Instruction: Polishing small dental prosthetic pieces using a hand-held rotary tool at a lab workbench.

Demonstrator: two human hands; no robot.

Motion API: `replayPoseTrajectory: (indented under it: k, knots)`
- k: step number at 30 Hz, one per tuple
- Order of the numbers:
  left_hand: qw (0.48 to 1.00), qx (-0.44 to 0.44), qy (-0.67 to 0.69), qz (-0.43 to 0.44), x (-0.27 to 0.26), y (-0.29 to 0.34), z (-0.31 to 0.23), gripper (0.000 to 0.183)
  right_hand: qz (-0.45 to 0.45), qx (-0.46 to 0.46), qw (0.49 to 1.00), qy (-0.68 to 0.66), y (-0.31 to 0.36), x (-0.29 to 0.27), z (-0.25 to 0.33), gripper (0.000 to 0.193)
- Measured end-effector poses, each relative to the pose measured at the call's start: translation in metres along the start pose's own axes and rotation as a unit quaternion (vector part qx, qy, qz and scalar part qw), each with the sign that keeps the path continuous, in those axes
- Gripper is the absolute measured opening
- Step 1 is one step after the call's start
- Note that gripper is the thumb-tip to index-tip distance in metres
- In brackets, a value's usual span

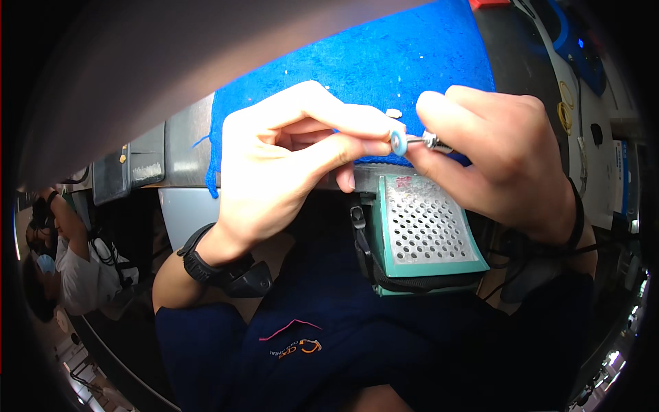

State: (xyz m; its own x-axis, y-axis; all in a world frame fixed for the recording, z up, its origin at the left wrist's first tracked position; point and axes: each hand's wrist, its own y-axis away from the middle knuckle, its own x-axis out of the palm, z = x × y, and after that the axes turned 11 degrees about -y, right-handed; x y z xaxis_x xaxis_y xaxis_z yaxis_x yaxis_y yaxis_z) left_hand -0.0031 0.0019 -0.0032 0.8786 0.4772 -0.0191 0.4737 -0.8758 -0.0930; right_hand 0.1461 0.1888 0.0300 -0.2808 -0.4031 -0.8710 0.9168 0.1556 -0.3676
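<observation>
My right hand [504, 147] is closed around a rotary handpiece [431, 140] with a metal tip and a thin shank. On the end of the shank sits a small light-blue polishing wheel [399, 142]. Thumb and forefinger of my left hand [274, 151] pinch together right beside the wheel. What they hold is mostly covered by the fingertips and too small to name. Just beyond the fingertips, a small off-white piece [393, 112] lies on the blue cloth [343, 62].
Below my hands, a green box [398, 266] with a perforated metal top juts from the table edge. A dark tray [113, 165] sits at left; a blue device [570, 41] and yellow coil [566, 103] at right. A blurred shape [171, 62] covers the upper left. Another person [86, 254] is far left.
</observation>
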Motion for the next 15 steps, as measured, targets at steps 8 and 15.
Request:
replayPoseTrajectory:
  k: [8, 15]
  knots:
    - [1.000, 0.010, 0.013, -0.008, 0.0014, 0.0004, 0.0027, 0.013, -0.004, -0.005, 1.000, 0.003, -0.0002, -0.0011, -0.0017, 0.032]
    - [1.000, -0.005, -0.025, -0.014, 0.0024, 0.0008, -0.0044, 0.015, -0.038, -0.004, 0.999, 0.000, -0.0015, -0.0017, -0.0029, 0.035]
